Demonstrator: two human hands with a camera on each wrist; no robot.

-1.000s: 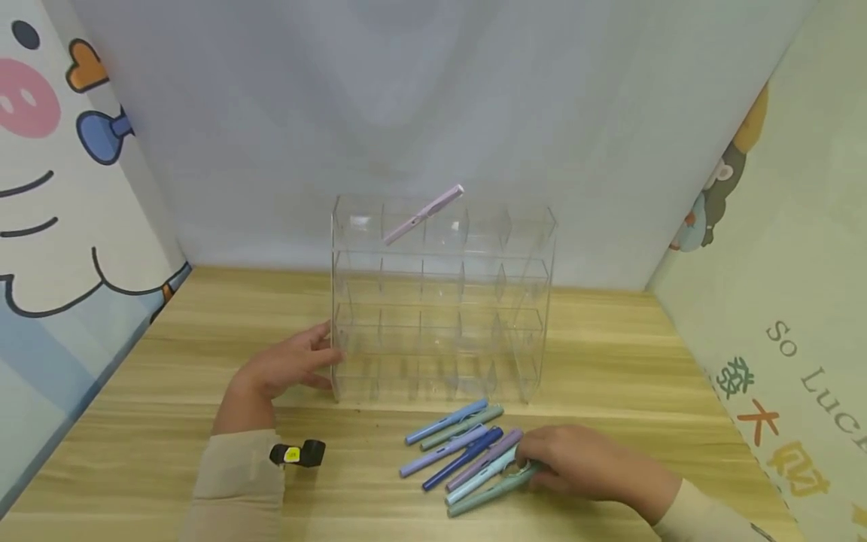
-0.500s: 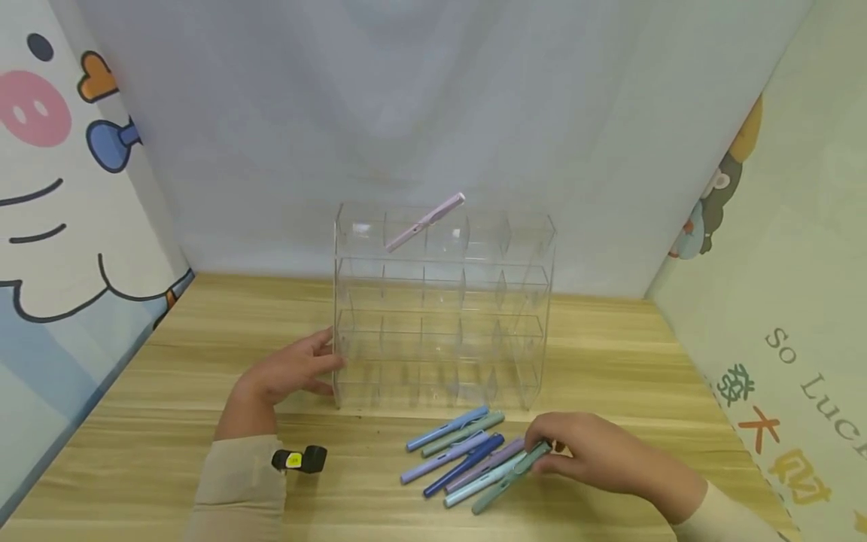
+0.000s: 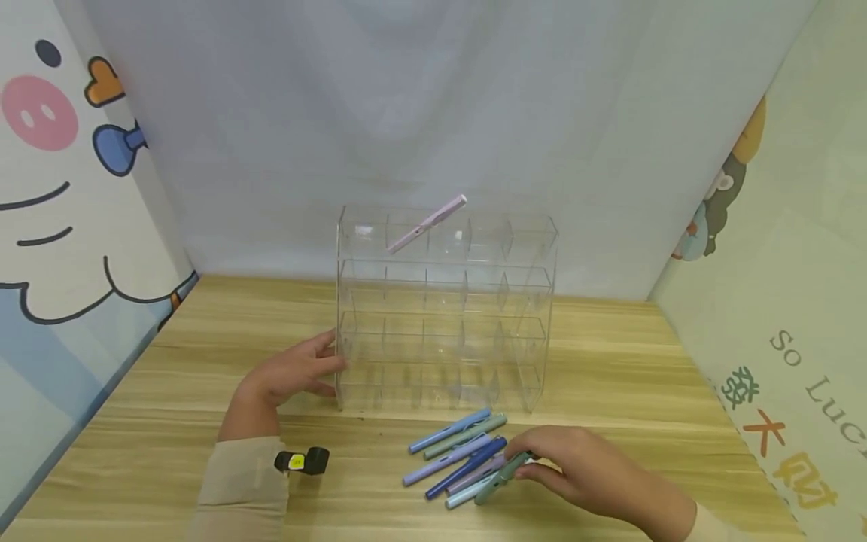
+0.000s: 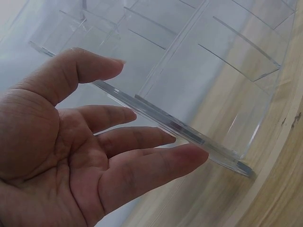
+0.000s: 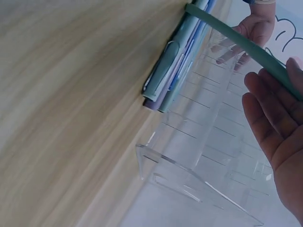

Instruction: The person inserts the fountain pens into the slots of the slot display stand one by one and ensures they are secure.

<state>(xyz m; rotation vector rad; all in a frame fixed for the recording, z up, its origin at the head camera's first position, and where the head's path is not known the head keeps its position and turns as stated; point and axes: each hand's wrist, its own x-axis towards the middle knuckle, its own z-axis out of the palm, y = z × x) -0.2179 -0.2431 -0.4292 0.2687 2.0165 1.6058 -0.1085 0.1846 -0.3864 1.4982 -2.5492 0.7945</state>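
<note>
In the head view a clear plastic rack [image 3: 443, 301] with several tiers of compartments stands on the table. My left hand [image 3: 298, 373] rests at the rack's left side, its fingers fairly straight against the side panel in the left wrist view. My right hand [image 3: 576, 470] pinches a green pen [image 3: 500, 480] between thumb and fingers, tilted above the pile; the right wrist view shows the pen [image 5: 241, 42] slanting out from the fingers. Beneath lie a light-blue pen [image 3: 450, 430], another green pen [image 3: 467, 435], a lavender pen [image 3: 443, 461], a navy pen [image 3: 463, 468], a purple pen and a pale-cyan pen [image 3: 466, 494].
A pale pink pen [image 3: 427, 224] lies slantwise across the rack's top tier. Behind the rack hangs a white cloth [image 3: 420, 98]. Printed panels border the wooden table [image 3: 609, 361] on both sides. A black wrist strap [image 3: 302, 461] sits by the left sleeve.
The right hand has lifted the near green pen off the pile, swinging it steeper, then leftward over the purple and pale-cyan pens. The left hand stays at the rack.
</note>
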